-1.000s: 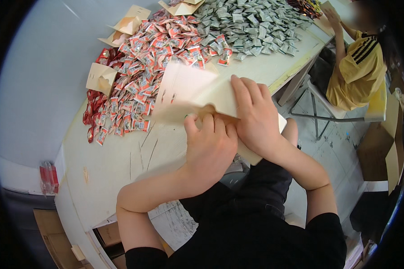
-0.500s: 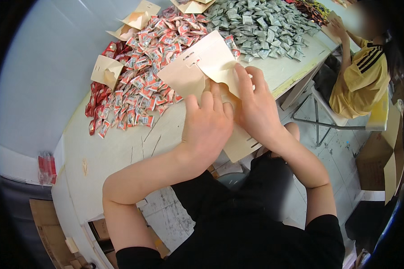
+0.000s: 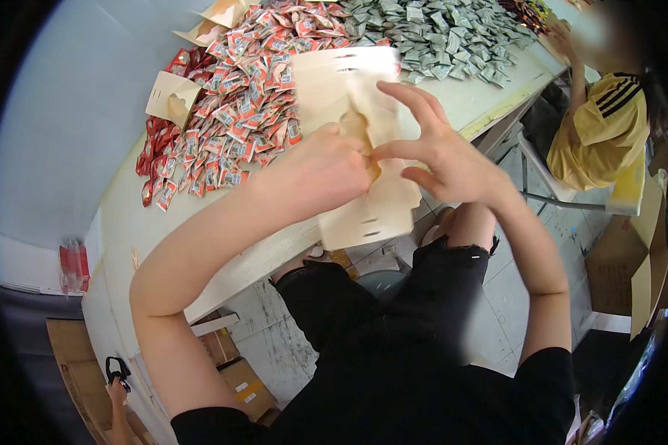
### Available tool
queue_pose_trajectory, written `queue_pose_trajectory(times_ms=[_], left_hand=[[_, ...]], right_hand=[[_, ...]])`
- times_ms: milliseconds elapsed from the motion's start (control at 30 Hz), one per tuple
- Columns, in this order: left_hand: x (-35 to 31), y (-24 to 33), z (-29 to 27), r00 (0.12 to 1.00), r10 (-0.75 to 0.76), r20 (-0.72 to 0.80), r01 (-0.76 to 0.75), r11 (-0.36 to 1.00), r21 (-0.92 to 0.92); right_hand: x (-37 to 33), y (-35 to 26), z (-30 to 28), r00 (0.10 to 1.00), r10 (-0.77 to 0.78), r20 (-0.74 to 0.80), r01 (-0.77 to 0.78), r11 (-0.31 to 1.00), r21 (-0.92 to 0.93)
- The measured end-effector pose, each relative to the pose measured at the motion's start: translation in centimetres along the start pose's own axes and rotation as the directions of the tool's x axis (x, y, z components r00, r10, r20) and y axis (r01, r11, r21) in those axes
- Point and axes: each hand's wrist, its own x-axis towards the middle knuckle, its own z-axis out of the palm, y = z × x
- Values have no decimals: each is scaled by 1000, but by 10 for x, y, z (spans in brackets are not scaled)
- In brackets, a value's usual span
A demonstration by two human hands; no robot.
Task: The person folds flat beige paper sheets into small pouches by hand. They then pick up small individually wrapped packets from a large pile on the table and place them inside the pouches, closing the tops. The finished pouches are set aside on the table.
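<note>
A cream card box blank [image 3: 367,219], with slots at both ends and an irregular window cut through its middle, lies at the table's front edge and juts past it. My left hand [image 3: 326,167] is closed at the window, its fingertips gripping the card at the cut edge and partly hidden. My right hand [image 3: 445,152] has its fingers spread over the blank's right side. One right fingertip comes close to the left fingers; whether it touches the card I cannot tell.
Small red-and-white packets [image 3: 249,100] lie heaped behind the blank, and grey-green packets [image 3: 441,33] farther right. A folded cream card [image 3: 172,100] leans at the left. A person in a yellow shirt [image 3: 601,133] sits at the right. Cardboard boxes [image 3: 623,259] stand on the floor.
The blank has turned more upright and flattened out. My right hand has let go of its flap and spread its fingers. My left arm has swung outward, its hand now closed at the window.
</note>
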Motion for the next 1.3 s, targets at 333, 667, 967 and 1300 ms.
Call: queue_pose_trajectory(times_ms=[333, 667, 967, 1300], left_hand=[[-6, 12, -15, 990, -30, 141, 54, 985, -167], [-7, 54, 7, 909, -389, -150, 379, 921, -92], [23, 55, 26, 874, -374, -309, 422, 901, 104], [29, 44, 32, 842, -488, -228, 515, 854, 76]], right_hand=[[12, -11, 8, 995, -89, 53, 101, 952, -290], [22, -13, -2, 999, 13, -33, -19, 986, -166], [73, 10, 42, 774, 296, -560, -451, 878, -159], [91, 42, 65, 622, 577, -530, -573, 796, 194]])
